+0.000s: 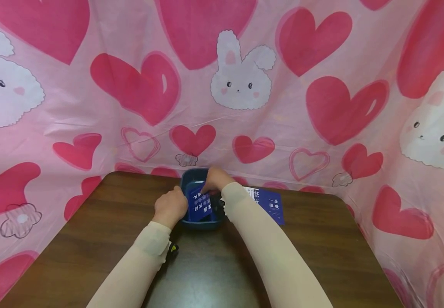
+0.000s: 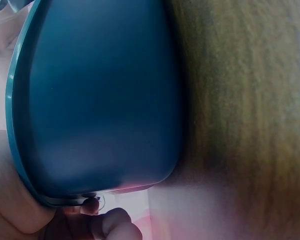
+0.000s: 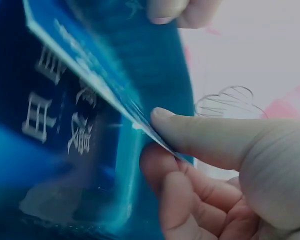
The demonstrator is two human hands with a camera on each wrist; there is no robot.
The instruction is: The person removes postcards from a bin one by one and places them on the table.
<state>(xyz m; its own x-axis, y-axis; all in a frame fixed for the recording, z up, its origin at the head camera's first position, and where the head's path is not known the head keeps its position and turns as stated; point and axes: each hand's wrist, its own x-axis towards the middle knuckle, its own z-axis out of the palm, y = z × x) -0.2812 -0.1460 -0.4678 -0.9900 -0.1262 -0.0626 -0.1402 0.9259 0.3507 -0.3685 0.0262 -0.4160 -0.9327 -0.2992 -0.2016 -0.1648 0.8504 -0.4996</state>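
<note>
at the blue tub (image 1: 201, 225), left hand (image 1: 171, 206) grips the rim (image 2: 9, 102), right hand (image 1: 217, 179) pinches a card (image 1: 201, 207).

From my end, the widest way in is the near side: between the left forearm (image 1: 137, 261) and the right forearm (image 1: 268, 248), bare table (image 1: 206, 265) runs up to the blue bin (image 1: 201, 225). The left hand (image 1: 171, 205) grips the bin's left rim and blocks that flank, though I have open wood farther left. The right hand (image 1: 219, 179) reaches over the right rim, its forearm crossing beside a printed blue sheet (image 1: 272, 204) on the table. Inside, the tilted blue card (image 1: 202, 203) it pinches fills the middle. Behind, the curtain (image 1: 279, 124) hangs close, leaving me little passage.
</note>
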